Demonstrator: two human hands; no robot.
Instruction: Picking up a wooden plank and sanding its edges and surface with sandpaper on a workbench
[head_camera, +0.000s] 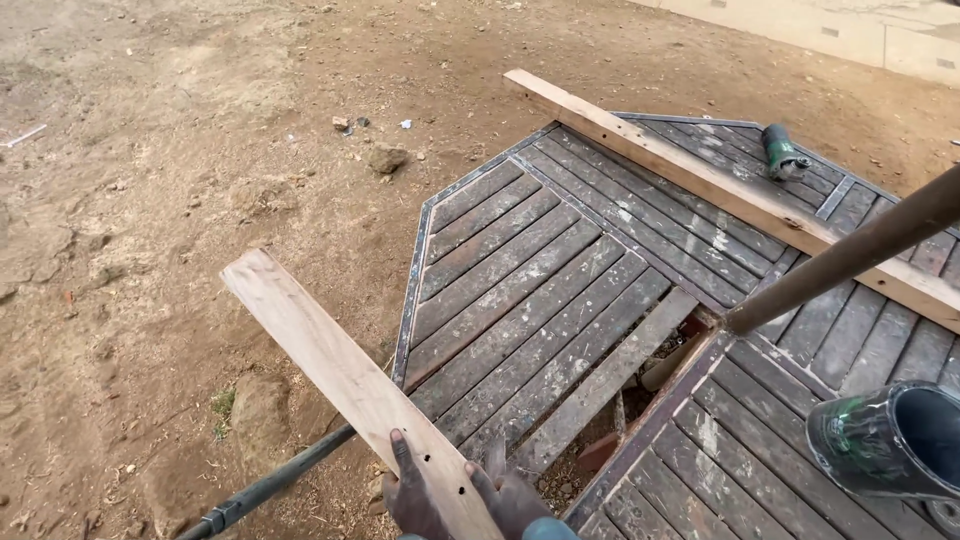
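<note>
We see both hands low at the frame's bottom edge, gripping a pale wood plank (345, 375). Left hand (415, 495) wraps the plank's left edge w/ fingers curled up over it; right hand (515, 495) clasps the right edge, fingers bent round it. Both clearly grasping the plank, not released.

Plank itself: light, fresh-looking timber, flat & narrow, clean grain, square-cut far end. Two small dark holes show near the held end, btw the hands. It angles up-left from the hands, far end out over the bare dirt ground (150, 200), lifted clear of it.

Just right of the plank lies a dark slatted wooden panel (520, 290), weathered grey-brown, angled corners, w/ a gap where a slat is gone. A second pale, longer beam (700, 180) rests diagonally across the panel's far side, well apart from the held plank. A brown pole (850, 255) slants down into the gap. A green tool (782, 152) sits on the panel's far part. A dark rubber boot (890, 440) is at right.
</note>
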